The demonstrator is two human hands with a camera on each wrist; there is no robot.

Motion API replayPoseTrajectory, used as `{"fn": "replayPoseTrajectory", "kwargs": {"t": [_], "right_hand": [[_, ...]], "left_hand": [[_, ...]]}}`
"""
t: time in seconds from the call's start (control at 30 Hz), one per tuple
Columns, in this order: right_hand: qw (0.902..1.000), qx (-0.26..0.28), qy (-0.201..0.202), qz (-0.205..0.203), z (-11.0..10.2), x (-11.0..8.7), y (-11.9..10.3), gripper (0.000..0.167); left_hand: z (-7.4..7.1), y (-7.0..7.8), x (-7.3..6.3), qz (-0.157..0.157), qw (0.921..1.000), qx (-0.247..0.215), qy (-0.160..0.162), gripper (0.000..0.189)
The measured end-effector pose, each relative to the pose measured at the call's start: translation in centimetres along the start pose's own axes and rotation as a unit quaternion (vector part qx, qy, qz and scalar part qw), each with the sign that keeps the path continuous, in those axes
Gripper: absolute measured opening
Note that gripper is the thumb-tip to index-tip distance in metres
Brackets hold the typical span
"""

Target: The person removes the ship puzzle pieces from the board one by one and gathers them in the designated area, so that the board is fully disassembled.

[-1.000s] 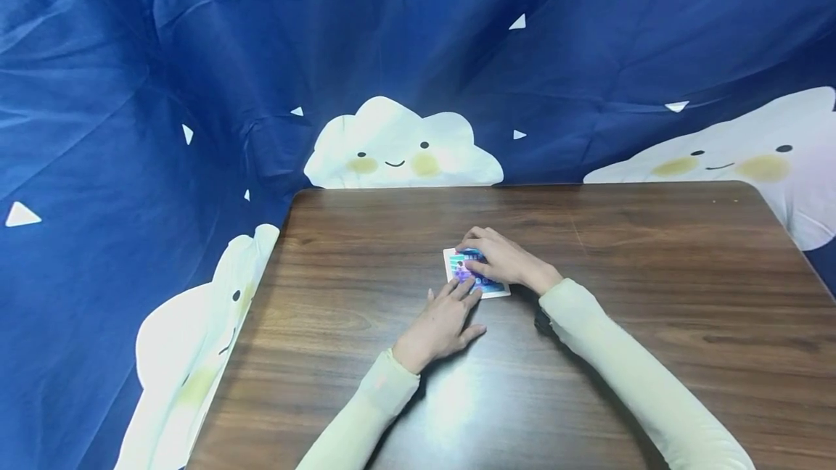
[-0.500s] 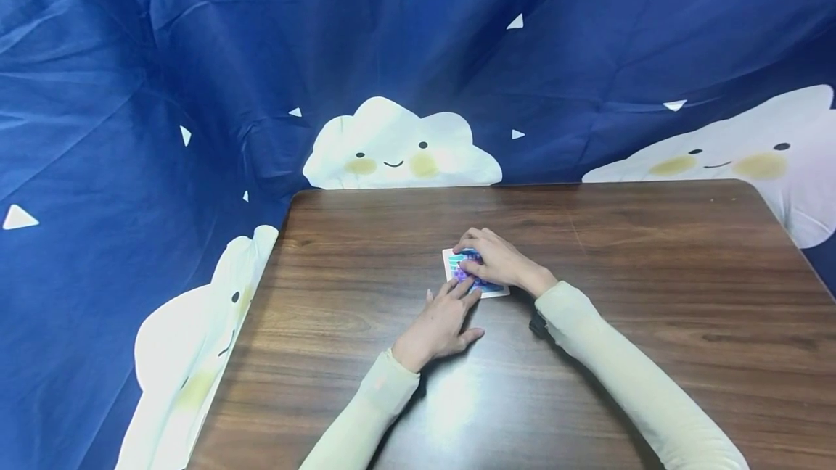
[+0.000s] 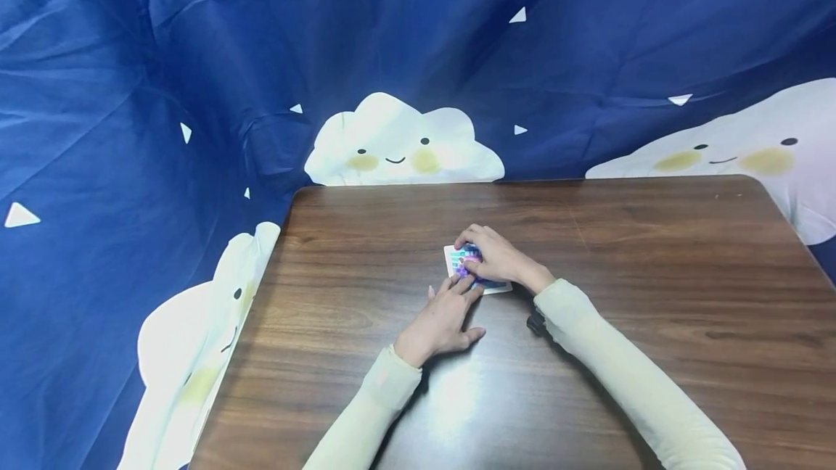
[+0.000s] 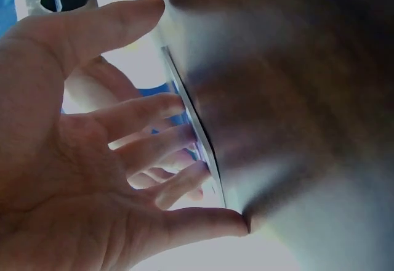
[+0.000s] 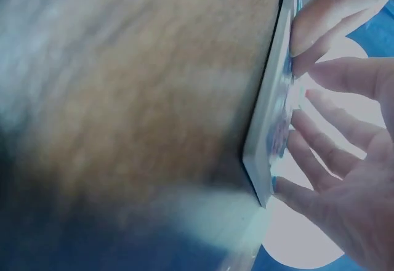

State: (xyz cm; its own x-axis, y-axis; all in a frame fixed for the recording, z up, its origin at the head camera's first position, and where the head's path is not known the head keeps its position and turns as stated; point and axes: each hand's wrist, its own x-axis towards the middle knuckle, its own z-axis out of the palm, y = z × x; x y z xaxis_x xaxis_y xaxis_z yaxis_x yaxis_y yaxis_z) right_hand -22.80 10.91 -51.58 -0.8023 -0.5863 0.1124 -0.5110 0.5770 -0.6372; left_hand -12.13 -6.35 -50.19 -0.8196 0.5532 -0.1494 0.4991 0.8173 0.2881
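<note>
So, straight-fingered left hand [image 3: 439, 325] likely steadies the picture board [image 3: 457, 259] from 6 o'clock while right hand [image 3: 494, 252], loosely spread, touches it from 2.

No readable text, label, brand, number or sign on the printed panel [image 3: 458, 260], table [image 3: 653, 260] or backdrop [image 3: 555, 71]

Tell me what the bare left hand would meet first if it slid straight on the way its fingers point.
Probably the bare right hand, which lies ahead over the flat, white-bordered, blue-and-purple rectangular panel that the left hand touches, though the gap is hard to judge.
</note>
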Motion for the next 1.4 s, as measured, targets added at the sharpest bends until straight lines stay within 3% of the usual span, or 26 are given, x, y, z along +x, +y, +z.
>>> {"fn": "replayPoseTrajectory", "kwargs": {"t": [0.23,0.53,0.7,0.97,1.17,1.4], "right_hand": [[0.9992,0.036,0.017,-0.009,0.1,0.5,0.1,0.026],[0.997,0.072,0.029,0.009,0.9,0.7,0.1,0.009],[0.9923,0.112,0.049,0.02,0.6,0.6,0.4,0.008],[0.972,0.177,0.106,0.114,-2.6,-1.0,3.5,0.015],[0.9559,0.193,0.097,0.199,-4.7,-2.6,5.3,0.02],[0.9541,0.156,0.105,0.233,-5.6,-3.6,6.6,0.021]], "left_hand": [[0.0,-0.1,0.2,0.003,1.0,-0.005,-0.002,0.08],[-0.1,-0.2,-0.4,-0.003,1.0,0.0,-0.007,0.081],[-0.3,-0.1,-0.6,-0.014,0.9998,-0.004,-0.016,0.083],[-0.3,0.2,-0.1,-0.01,0.9995,-0.022,-0.018,0.083],[-0.3,0.3,-0.2,-0.014,0.9995,-0.022,-0.019,0.086],[0.0,0.3,0.1,-0.016,0.9994,-0.021,-0.022,0.087]]}}
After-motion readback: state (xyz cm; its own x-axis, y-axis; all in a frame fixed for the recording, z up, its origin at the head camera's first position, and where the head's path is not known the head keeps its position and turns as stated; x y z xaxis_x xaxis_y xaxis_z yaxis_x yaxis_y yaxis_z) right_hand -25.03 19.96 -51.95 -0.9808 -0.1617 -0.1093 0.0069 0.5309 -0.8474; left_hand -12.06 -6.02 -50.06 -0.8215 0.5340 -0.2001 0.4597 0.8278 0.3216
